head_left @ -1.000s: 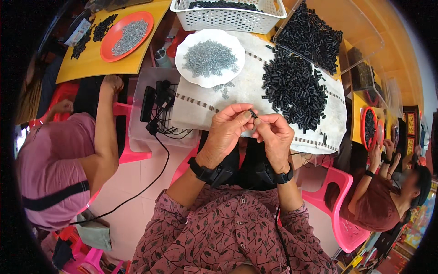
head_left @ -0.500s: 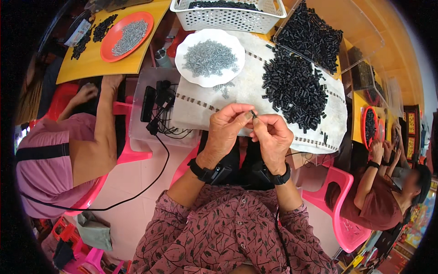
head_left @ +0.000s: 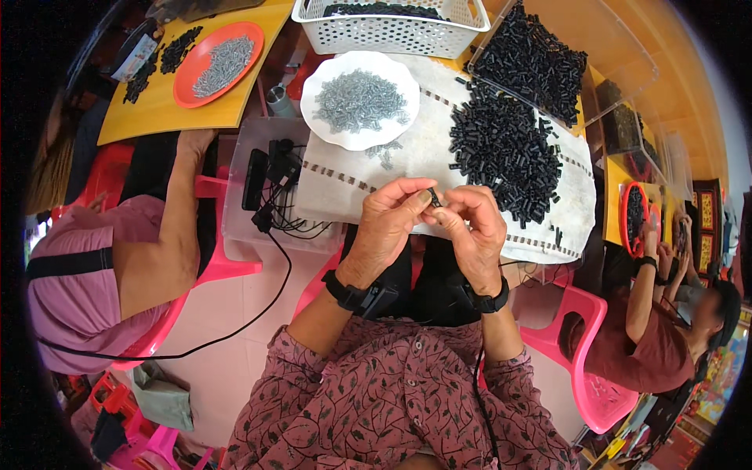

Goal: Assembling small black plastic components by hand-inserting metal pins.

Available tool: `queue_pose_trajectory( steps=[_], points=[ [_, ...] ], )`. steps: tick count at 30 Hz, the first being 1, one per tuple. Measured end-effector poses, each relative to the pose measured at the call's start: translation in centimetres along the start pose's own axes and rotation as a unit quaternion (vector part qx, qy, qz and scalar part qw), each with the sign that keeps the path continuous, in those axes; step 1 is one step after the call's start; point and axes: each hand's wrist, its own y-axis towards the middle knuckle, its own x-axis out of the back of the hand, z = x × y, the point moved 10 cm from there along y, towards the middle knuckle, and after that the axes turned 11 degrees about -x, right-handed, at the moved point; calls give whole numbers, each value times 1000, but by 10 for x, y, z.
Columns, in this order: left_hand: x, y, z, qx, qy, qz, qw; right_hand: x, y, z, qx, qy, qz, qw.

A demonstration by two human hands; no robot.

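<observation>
Left hand [head_left: 385,231] pinched — right hand [head_left: 476,239] just beside

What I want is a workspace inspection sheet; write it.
Surface: pale cloth with dark dashed stripes.
Job's things: small black piece; black heap; clear-looking pieces on white plate.
Clutter: loose clear-looking pieces beside the plate.
Grips: left grip pinches the small black piece; right grip at it, hold unclear.
Cables: black cables in translucent bin; one trails lower left.
Surroundings: co-workers at either side; pink chairs.
</observation>
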Motion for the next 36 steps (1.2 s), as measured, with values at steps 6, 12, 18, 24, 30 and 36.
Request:
queue_pose_trajectory(
  steps=[6,12,18,24,30,36],
  points=[
    [-2,0,-1,10,13,-3,1000,-1,3,11,51,-44,-4,998],
    [-2,1,-1,14,28,22,999,-10,5,15,44,-74,44,995],
    [-27,0,-12,24,55,92,994,4,5,1,8,-12,14,1000],
    [-27,-2,-6,44,149,134,979,8,3,0,29,-4,-1,1000],
    [-27,-5,-8,22,191,134,972,9,-4,-7,-12,74,-15,997],
    [-25,-6,-8,14,211,133,968,10,-10,-15,-49,121,-37,991]
  ],
)
